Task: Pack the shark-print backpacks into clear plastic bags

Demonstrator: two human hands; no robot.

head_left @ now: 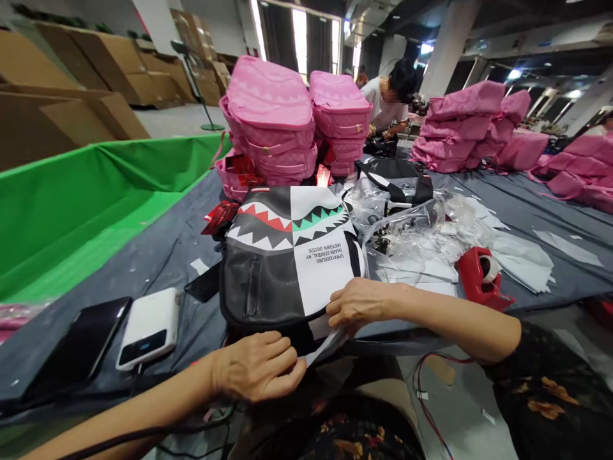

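- Right fingers [334, 308] closed on white strip [326, 349]; left fingers [286, 383] curled at its end, grip unclear.
- Shark-mouth bag [287, 268] on counter [160, 262]; probably light, soft, slick-faced; grip edge seam [268, 326].

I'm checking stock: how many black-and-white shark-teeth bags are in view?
1: the bag beyond the left hand, the right hand at its edge. Others may be hidden.

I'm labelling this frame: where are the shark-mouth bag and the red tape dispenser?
Shark-mouth bag [278, 271]: head view, on its dark front panel.
Red tape dispenser [473, 279]: head view, on its red body.
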